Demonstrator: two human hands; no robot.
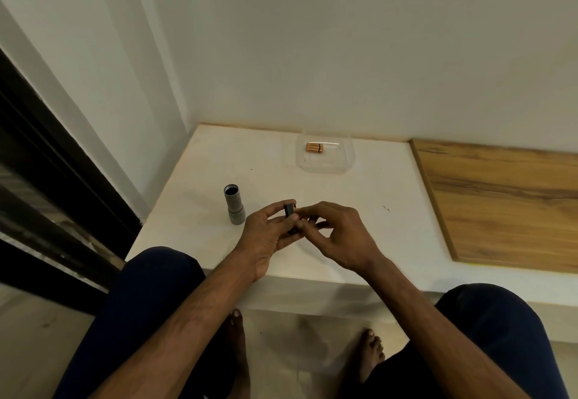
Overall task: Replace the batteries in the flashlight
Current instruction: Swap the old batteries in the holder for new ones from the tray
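Head view: flashlight (234,205) upright, open-end up.

A low white ledge (359,198) carries the things. The grey flashlight body (234,204) stands upright on it, just left of the left hand (269,236), open end up. Beyond both hands lies a clear plastic tray (344,160) holding copper-coloured batteries (314,147).

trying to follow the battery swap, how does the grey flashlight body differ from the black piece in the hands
The grey flashlight body stands upright on the white ledge, untouched, its open end up; the black piece is held off the ledge by the left hand, with the right hand working at it. The body is grey and looks larger; the piece is black and smaller.
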